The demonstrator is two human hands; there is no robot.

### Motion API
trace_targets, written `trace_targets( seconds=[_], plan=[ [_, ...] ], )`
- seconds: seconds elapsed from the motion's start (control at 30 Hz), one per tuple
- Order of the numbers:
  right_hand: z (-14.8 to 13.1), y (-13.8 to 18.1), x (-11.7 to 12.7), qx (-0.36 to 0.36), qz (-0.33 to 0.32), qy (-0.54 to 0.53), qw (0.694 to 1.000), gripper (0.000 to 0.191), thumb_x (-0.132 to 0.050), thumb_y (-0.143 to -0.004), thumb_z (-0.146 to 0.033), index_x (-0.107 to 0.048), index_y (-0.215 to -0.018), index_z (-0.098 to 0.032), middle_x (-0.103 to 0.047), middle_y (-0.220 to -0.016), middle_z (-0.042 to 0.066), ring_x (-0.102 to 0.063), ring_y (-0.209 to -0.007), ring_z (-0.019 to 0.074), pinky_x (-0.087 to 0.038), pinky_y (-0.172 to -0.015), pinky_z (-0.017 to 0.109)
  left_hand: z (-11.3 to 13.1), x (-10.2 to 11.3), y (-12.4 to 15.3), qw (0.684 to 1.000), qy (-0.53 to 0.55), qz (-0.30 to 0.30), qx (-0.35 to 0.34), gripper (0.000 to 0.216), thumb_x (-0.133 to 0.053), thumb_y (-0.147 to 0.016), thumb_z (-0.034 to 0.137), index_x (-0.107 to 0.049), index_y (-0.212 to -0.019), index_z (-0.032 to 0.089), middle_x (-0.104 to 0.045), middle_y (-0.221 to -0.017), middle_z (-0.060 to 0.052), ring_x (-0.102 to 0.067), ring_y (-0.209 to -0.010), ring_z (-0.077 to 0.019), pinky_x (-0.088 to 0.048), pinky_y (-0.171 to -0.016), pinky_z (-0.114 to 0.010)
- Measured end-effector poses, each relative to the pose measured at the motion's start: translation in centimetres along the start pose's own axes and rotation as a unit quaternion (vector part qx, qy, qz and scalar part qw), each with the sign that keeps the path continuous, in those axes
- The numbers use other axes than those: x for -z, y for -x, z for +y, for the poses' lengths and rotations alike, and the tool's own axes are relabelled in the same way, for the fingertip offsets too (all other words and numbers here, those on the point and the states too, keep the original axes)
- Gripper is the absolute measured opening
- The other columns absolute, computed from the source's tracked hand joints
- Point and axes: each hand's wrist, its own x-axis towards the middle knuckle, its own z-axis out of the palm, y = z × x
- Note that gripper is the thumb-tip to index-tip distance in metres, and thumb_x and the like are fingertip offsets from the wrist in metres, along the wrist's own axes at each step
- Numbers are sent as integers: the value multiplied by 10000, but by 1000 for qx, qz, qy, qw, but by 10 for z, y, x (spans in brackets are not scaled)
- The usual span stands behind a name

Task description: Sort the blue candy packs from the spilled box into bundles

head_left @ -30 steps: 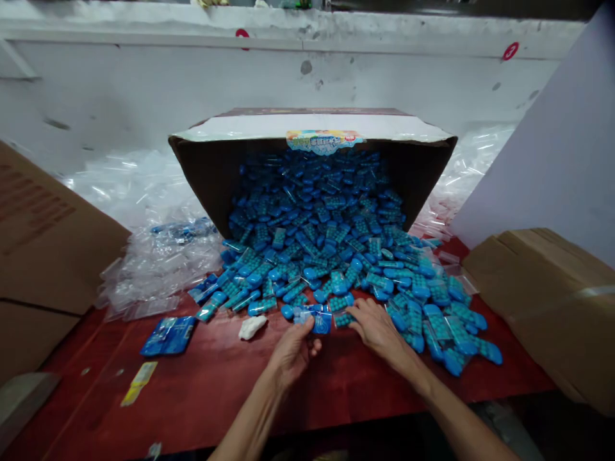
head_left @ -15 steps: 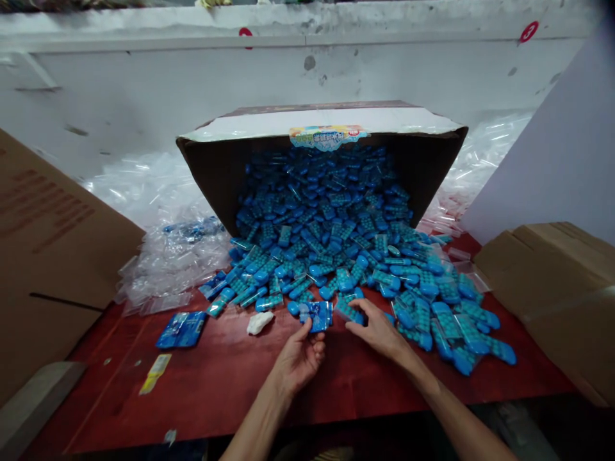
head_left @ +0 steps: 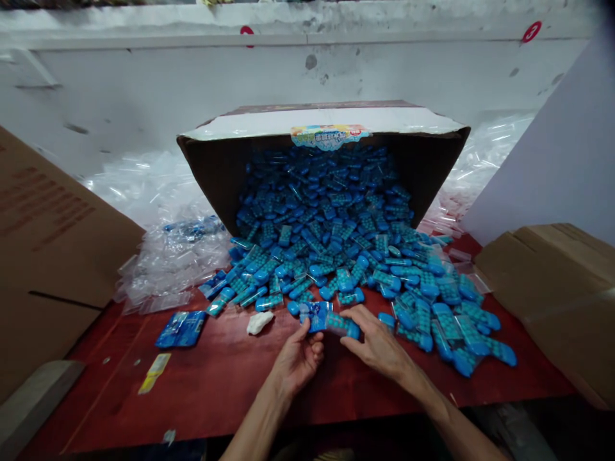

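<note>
Blue plastic fills the head view: a carton (head_left: 323, 121) lies tipped on its side at the back of the red tabletop (head_left: 216, 390), its open mouth toward the person, and a heap of small blue cases (head_left: 331, 237) spills from inside it out across the middle and toward the right edge. The left hand (head_left: 298, 360) pinches a small printed blue bag (head_left: 314, 315) by its lower corner, thumb and fingers closed on it, just in front of the heap. The right hand (head_left: 377, 346) grips one blue case (head_left: 342, 325) between thumb and fingertips, its end touching the bag's open side.

The case looks light and stiff, a smooth hard shell that could slip, so a hold across its narrow sides seems safest. The bag looks thin, soft and slick; it likely needs holding near the mouth to keep it open.

Left of the carton lies a loose pile of clear empty bags (head_left: 168, 262), and more clear film (head_left: 480, 160) shows at the back right. A filled blue bag (head_left: 181, 329) lies flat near the left edge, with a white crumpled scrap (head_left: 259, 322) and a yellow strip (head_left: 154, 373) nearby. Brown cartons (head_left: 52, 243) stand at both sides.
</note>
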Motion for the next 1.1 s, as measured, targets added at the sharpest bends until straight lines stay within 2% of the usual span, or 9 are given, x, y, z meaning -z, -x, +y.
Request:
trace_targets(
  seconds=[0.13,0.33,0.47,0.63,0.83,1.0,1.1],
  plan=[
    [-2,3,1,18,-10,23,1000,333,-532,-704,-172,-507,-1030,-233,-524,-945,32,-502,-904,187,-407,-766,294,1,2,-1,999,-36,7,-18,198,-514,-763,303,-484,-667,133,-574,-508,-15,-477,-365,-63,-379,-371,-164],
    [-3,3,3,67,-21,90,994,374,-537,-716,-153,-504,-1073,-259,-528,-1016,45,-480,-934,207,-404,-799,332,-2,4,-2,988,-124,2,-94,215,-576,-707,330,-518,-660,128,-571,-513,-10,-493,-364,-72,-338,-335,-162],
    [3,0,0,49,-18,9,999,355,-513,-726,-139,-498,-1065,-244,-511,-1036,40,-509,-921,175,-423,-790,290,-3,1,2,971,-178,-7,-159,240,-621,-661,342,-532,-676,119,-582,-538,-8,-505,-368,-76,-336,-338,-165],
    [13,3,-19,36,34,-66,997,308,-504,-746,-156,-481,-1046,-221,-502,-1057,52,-490,-992,175,-404,-859,304,-2,0,4,984,-135,-31,-112,237,-606,-681,338,-551,-788,135,-646,-670,-51,-611,-563,-142,-453,-489,-216],
    [13,9,-38,61,89,-75,991,316,-491,-762,-175,-476,-1074,-224,-492,-1110,80,-471,-1054,201,-395,-900,345,-3,-4,4,985,-119,10,-125,200,-635,-659,248,-554,-801,132,-658,-661,-44,-611,-551,-133,-462,-513,-218],
    [11,7,-41,13,123,-134,983,281,-537,-727,-184,-499,-1003,-221,-529,-1040,55,-501,-1001,196,-414,-873,338,-4,-7,5,979,-145,6,-143,277,-643,-647,254,-544,-888,162,-673,-756,-52,-633,-656,-178,-471,-563,-261],
    [11,7,-43,49,118,-116,985,303,-484,-754,-147,-496,-1049,-215,-502,-1109,73,-469,-1058,193,-383,-912,344,-5,-8,5,984,-123,6,-126,240,-627,-664,262,-551,-865,156,-671,-758,-48,-631,-688,-170,-470,-601,-260]
  ],
)
